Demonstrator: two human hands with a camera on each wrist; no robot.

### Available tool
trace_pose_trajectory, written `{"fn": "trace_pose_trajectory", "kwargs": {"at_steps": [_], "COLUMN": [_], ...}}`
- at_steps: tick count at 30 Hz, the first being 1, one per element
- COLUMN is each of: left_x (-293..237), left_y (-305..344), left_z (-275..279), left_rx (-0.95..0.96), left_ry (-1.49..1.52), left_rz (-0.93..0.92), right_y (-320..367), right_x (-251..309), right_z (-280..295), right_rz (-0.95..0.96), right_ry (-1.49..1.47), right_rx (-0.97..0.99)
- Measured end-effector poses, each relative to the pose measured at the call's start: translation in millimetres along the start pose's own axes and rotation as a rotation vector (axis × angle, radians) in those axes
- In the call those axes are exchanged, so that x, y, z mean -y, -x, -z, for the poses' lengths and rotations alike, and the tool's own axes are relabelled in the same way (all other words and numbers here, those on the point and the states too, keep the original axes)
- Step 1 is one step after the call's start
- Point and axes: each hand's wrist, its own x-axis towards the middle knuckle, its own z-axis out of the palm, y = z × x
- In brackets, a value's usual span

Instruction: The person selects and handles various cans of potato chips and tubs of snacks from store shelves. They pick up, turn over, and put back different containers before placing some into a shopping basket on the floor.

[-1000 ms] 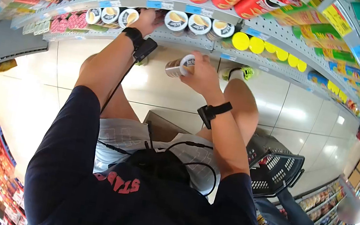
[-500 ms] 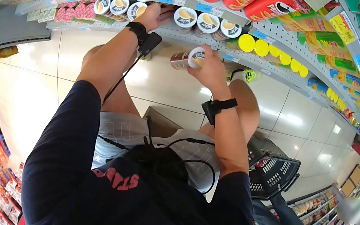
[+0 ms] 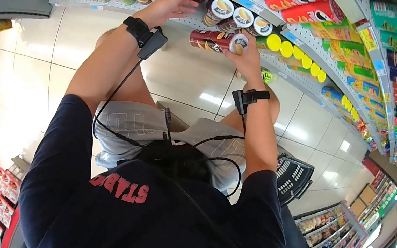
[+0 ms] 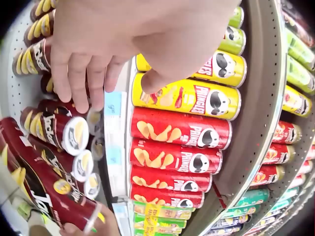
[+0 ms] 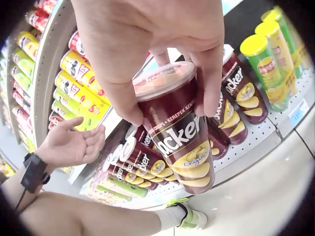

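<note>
Maroon chip can (image 3: 215,40) lies sideways, lid end gripped by right hand (image 3: 243,58); left hand (image 3: 168,6) spread open.

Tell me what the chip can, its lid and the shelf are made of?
The can in the right hand looks like cardboard with a glossy printed wrap: a stiff tube that shines a little. Its lid seems thin see-through plastic; dark red shows through. The shelf looks like grey painted metal with rows of small punched holes.
</note>
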Motion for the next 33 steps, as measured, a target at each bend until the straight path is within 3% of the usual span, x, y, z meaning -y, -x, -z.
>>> {"fn": "trace_pose_trajectory", "kwargs": {"at_steps": [1,3,7,9,13,17,26,27,30,33], "left_x": [10,21,29,25,29,30,51,60,60,61], "left_y": [1,-2,-6,-1,-11,-26,-43,-49,-51,-53], "left_z": [11,33,61,62,63,58,58,67,66,65], "left_rx": [-0.006,-0.203,-0.333,-0.343,-0.270,-0.217,-0.301,-0.244,-0.274,-0.224], "left_ry": [0.012,0.022,0.141,0.119,0.037,-0.012,-0.019,-0.027,0.009,0.063], "left_rz": [-0.008,0.098,0.060,0.097,0.173,0.274,0.327,0.309,0.286,0.242], "right_y": [-1,-12,-29,-40,-62,-85,-135,-155,-149,-151], "right_x": [6,26,71,93,121,119,97,70,82,72], "right_z": [-3,-7,-33,-52,-88,-114,-142,-163,-150,-155], "right_rz": [0.023,0.066,0.195,0.090,0.013,0.057,0.115,0.049,0.070,0.110], "right_ry": [0.010,0.026,0.303,0.417,0.574,0.673,0.688,0.650,0.719,0.569], "right_rx": [-0.004,-0.011,0.032,0.130,0.150,0.113,-0.036,-0.081,-0.030,-0.094]}}
